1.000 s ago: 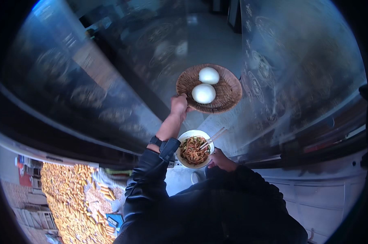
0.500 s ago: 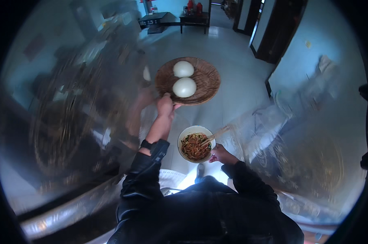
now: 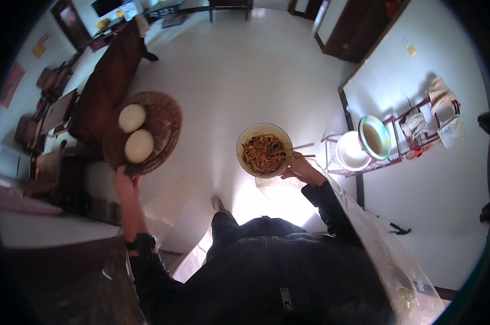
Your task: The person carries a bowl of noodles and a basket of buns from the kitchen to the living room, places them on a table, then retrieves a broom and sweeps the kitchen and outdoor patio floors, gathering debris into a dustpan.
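Observation:
My left hand [image 3: 128,181] is closed on the near rim of a shallow round woven basket [image 3: 168,127], out to the left. Two round white steamed buns [image 3: 140,146] sit in it, side by side and touching. In front of my body, my right hand [image 3: 303,169] grips a pale bowl [image 3: 262,129] by its right side. Shredded mixed food [image 3: 262,154], brown with green and orange bits, fills much of the bowl. A pair of chopsticks [image 3: 304,156] rests in it, the ends sticking out rightward over my right hand.
A washstand to the right carries a white basin [image 3: 353,151], a green-rimmed basin [image 3: 375,140] and hanging cloths [image 3: 415,127]. At left stands a dark brown sofa [image 3: 106,81]. A clear patterned plastic curtain [image 3: 388,249] hangs at lower right. Tiled floor [image 3: 218,76] stretches ahead.
The basket has swung left and lower with my left hand. The bowl sits slightly higher in view. The plastic curtains that hung at both sides ahead are now lower, near my body.

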`<state>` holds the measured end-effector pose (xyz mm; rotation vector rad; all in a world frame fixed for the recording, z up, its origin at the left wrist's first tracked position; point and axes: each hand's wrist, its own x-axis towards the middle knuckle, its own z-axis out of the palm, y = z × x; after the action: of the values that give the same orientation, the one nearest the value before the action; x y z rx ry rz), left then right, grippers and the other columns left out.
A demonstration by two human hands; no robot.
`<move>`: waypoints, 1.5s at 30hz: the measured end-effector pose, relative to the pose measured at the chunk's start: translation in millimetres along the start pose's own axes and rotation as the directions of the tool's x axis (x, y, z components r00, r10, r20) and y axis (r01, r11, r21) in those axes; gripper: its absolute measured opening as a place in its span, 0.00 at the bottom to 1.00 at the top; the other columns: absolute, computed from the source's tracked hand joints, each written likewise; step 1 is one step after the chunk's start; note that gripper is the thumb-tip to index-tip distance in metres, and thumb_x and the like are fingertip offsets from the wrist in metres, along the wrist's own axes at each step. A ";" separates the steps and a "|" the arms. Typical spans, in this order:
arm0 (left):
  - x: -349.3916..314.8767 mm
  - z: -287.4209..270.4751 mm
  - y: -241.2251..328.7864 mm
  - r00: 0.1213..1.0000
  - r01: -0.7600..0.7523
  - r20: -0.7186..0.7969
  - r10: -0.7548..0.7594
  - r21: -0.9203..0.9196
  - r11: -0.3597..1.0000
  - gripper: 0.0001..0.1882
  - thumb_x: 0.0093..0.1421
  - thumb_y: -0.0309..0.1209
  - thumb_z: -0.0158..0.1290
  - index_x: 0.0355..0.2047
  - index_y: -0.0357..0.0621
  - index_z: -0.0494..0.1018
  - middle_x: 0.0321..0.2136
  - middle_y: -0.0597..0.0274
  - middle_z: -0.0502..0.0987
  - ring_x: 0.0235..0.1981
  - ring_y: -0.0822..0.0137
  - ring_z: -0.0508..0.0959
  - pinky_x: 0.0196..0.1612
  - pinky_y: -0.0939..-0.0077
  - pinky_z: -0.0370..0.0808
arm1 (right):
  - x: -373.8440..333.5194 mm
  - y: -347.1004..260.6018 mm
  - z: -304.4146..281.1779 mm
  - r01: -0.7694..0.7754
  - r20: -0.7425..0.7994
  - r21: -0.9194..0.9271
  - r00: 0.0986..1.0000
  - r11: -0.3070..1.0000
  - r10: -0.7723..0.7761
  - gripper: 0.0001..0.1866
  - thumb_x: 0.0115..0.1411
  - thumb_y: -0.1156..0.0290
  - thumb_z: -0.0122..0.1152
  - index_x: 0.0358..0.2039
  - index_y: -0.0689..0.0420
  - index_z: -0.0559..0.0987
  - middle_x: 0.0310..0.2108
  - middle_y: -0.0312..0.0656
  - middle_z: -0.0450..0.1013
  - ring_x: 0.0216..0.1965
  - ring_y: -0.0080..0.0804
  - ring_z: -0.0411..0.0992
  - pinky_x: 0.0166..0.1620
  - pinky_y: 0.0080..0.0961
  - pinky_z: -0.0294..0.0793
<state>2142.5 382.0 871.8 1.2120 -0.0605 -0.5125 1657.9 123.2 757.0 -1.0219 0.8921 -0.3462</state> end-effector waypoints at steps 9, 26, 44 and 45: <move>186.9 27.7 -15.9 0.993 0.114 -0.015 -0.114 -0.036 0.993 0.20 0.66 0.28 0.45 0.57 0.36 0.67 0.48 0.54 0.75 0.43 0.61 0.78 0.39 0.68 0.80 | 97.5 -37.6 42.7 0.055 -0.206 0.225 0.978 0.973 -0.008 0.24 0.64 0.75 0.55 0.59 0.67 0.65 0.41 0.52 0.76 0.31 0.36 0.80 0.31 0.30 0.86; 524.2 275.5 -75.0 0.942 0.336 -0.016 -0.336 0.056 0.940 0.17 0.66 0.26 0.43 0.54 0.35 0.66 0.48 0.52 0.73 0.43 0.54 0.77 0.46 0.53 0.77 | 453.4 -230.6 0.7 0.105 -0.418 0.269 0.908 0.957 0.018 0.22 0.63 0.73 0.51 0.57 0.66 0.68 0.38 0.50 0.78 0.28 0.36 0.81 0.27 0.27 0.86; 937.2 516.2 -43.8 0.954 0.153 -0.217 -0.208 -0.245 0.957 0.21 0.64 0.23 0.41 0.58 0.37 0.63 0.50 0.51 0.71 0.45 0.54 0.76 0.40 0.50 0.77 | 1003.8 -657.1 -19.7 0.104 -0.273 0.183 0.961 0.978 -0.051 0.24 0.59 0.76 0.52 0.56 0.67 0.68 0.42 0.53 0.77 0.31 0.41 0.81 0.28 0.31 0.85; 966.2 540.2 -39.9 0.957 0.153 -0.204 -0.207 -0.251 0.956 0.21 0.64 0.23 0.41 0.58 0.37 0.63 0.50 0.52 0.71 0.45 0.54 0.76 0.40 0.50 0.77 | 1025.9 -680.9 -17.2 0.125 -0.254 0.182 0.964 0.975 -0.076 0.23 0.59 0.75 0.52 0.56 0.67 0.68 0.42 0.53 0.77 0.31 0.40 0.81 0.29 0.31 0.86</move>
<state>2814.9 -496.4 816.3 1.0425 0.3032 -0.5214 2369.5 -878.3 841.6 -0.8539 1.0077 -0.6464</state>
